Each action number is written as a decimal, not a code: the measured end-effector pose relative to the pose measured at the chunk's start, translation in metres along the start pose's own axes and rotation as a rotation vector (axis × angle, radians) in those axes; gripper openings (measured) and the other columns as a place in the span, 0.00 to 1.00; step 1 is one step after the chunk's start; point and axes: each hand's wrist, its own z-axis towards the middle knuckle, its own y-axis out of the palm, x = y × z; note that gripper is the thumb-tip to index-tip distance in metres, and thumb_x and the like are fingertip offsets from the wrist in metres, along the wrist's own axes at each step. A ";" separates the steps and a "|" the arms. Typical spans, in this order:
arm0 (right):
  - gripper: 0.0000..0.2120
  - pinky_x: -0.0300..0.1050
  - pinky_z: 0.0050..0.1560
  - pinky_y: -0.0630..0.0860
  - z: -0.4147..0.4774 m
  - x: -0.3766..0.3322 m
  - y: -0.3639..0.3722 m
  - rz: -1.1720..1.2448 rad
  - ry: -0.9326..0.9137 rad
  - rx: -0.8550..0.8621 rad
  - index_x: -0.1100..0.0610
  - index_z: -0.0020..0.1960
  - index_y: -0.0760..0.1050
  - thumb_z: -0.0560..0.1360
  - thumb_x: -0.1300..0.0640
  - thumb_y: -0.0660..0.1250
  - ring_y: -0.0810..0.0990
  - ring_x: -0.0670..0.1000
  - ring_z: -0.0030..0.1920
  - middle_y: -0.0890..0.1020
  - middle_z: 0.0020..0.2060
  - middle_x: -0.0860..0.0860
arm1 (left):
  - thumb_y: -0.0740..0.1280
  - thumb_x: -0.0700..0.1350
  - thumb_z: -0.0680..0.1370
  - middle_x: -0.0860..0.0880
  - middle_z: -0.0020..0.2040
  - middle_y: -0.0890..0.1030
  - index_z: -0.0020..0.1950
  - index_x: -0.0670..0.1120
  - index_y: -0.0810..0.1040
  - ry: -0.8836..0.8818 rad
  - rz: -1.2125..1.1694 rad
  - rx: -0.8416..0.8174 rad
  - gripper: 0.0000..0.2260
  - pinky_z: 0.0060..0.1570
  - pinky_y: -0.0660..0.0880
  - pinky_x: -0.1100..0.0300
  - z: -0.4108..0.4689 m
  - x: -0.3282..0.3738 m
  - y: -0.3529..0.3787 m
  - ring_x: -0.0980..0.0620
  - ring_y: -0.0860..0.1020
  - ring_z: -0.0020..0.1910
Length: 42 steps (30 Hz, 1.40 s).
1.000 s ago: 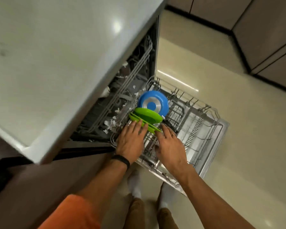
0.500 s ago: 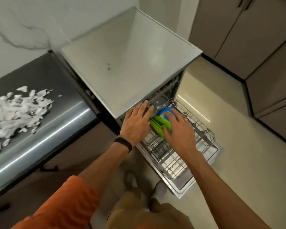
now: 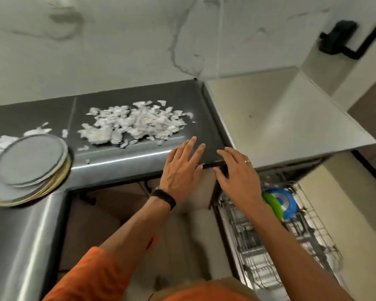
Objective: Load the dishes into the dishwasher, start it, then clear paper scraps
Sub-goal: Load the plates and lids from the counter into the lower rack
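Observation:
The dishwasher's lower rack (image 3: 313, 224) is pulled out at the lower right. A blue plate (image 3: 284, 202) and a green plate (image 3: 272, 204) stand on edge in it. My left hand (image 3: 181, 170) and my right hand (image 3: 237, 177) hover empty with fingers straight, near the corner where the grey counter (image 3: 139, 155) meets the dishwasher top (image 3: 280, 118). A stack of grey plates (image 3: 28, 161) sits on the counter at the left. White paper scraps (image 3: 135, 124) lie in a heap at the middle of the counter.
A marbled white wall (image 3: 139, 40) runs behind the counter. A black fixture (image 3: 339, 38) hangs at the upper right. Beige floor (image 3: 345, 203) shows to the right of the rack. More scraps (image 3: 2, 142) lie behind the plate stack.
Both hands have left the plates in the rack and risen to the counter's edge. My view has swung left and up, bringing the scraps and the plate stack into view.

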 end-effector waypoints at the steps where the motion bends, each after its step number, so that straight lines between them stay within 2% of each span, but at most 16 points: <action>1: 0.24 0.53 0.65 0.76 0.006 -0.022 0.011 0.013 -0.032 -0.008 0.54 0.71 0.74 0.77 0.50 0.72 0.75 0.57 0.68 0.76 0.70 0.53 | 0.67 0.49 0.80 0.43 0.80 0.63 0.79 0.49 0.66 -0.030 0.013 0.018 0.27 0.74 0.64 0.45 -0.009 -0.022 -0.009 0.43 0.65 0.77; 9: 0.24 0.52 0.64 0.78 0.043 -0.166 0.081 0.122 -0.273 -0.130 0.51 0.73 0.72 0.79 0.47 0.70 0.73 0.54 0.70 0.75 0.71 0.51 | 0.64 0.51 0.81 0.43 0.79 0.64 0.79 0.49 0.66 -0.283 0.096 0.082 0.26 0.71 0.66 0.45 -0.078 -0.162 -0.057 0.43 0.66 0.76; 18: 0.24 0.48 0.64 0.75 0.110 -0.279 0.160 0.212 -0.561 -0.313 0.50 0.72 0.71 0.78 0.48 0.70 0.74 0.53 0.68 0.75 0.68 0.51 | 0.66 0.53 0.79 0.43 0.77 0.68 0.78 0.51 0.66 -0.628 0.191 0.083 0.28 0.70 0.69 0.45 -0.128 -0.265 -0.081 0.43 0.69 0.74; 23: 0.23 0.49 0.61 0.77 0.164 -0.335 0.217 0.249 -0.675 -0.404 0.52 0.71 0.72 0.78 0.48 0.70 0.77 0.54 0.64 0.77 0.67 0.50 | 0.58 0.57 0.79 0.44 0.77 0.69 0.76 0.51 0.70 -0.850 0.240 0.049 0.26 0.69 0.68 0.44 -0.131 -0.316 -0.088 0.42 0.71 0.72; 26: 0.23 0.50 0.61 0.77 0.195 -0.363 0.250 0.256 -0.744 -0.470 0.54 0.71 0.73 0.78 0.48 0.70 0.77 0.55 0.64 0.77 0.66 0.52 | 0.55 0.58 0.80 0.45 0.77 0.69 0.76 0.52 0.69 -0.952 0.261 0.023 0.26 0.70 0.67 0.44 -0.128 -0.339 -0.087 0.42 0.70 0.73; 29: 0.25 0.51 0.65 0.76 0.221 -0.386 0.280 0.241 -0.806 -0.540 0.54 0.73 0.72 0.79 0.47 0.69 0.75 0.55 0.66 0.76 0.67 0.52 | 0.61 0.56 0.81 0.45 0.78 0.68 0.77 0.52 0.68 -1.043 0.289 0.003 0.24 0.72 0.65 0.44 -0.126 -0.360 -0.082 0.43 0.68 0.75; 37: 0.25 0.53 0.68 0.71 0.259 -0.432 0.340 0.195 -0.822 -0.663 0.58 0.74 0.69 0.80 0.51 0.67 0.75 0.57 0.67 0.76 0.68 0.55 | 0.65 0.56 0.80 0.45 0.76 0.70 0.75 0.51 0.71 -1.139 0.293 -0.053 0.24 0.72 0.65 0.45 -0.122 -0.391 -0.073 0.45 0.70 0.73; 42: 0.23 0.53 0.67 0.69 0.262 -0.446 0.354 0.159 -0.752 -0.643 0.59 0.74 0.68 0.80 0.61 0.65 0.71 0.60 0.67 0.75 0.68 0.56 | 0.67 0.56 0.79 0.45 0.75 0.71 0.74 0.51 0.71 -1.119 0.282 -0.082 0.24 0.71 0.67 0.45 -0.123 -0.408 -0.070 0.44 0.71 0.72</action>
